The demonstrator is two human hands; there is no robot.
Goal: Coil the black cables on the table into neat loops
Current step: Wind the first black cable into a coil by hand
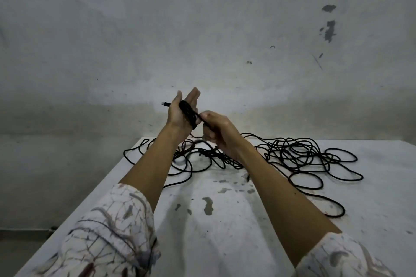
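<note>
Wrapping cable [188, 113] round flat left hand [180, 114]; right hand [216, 130] pinches strand; tangle [292, 155] partly hidden behind arms.

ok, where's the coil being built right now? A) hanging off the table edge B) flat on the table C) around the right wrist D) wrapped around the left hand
D: the black turns wrap the raised left hand, fingers straight; the right hand feeds cable.

text: none legible | labels: none | brands: none | numbers: none | signs: none
</note>
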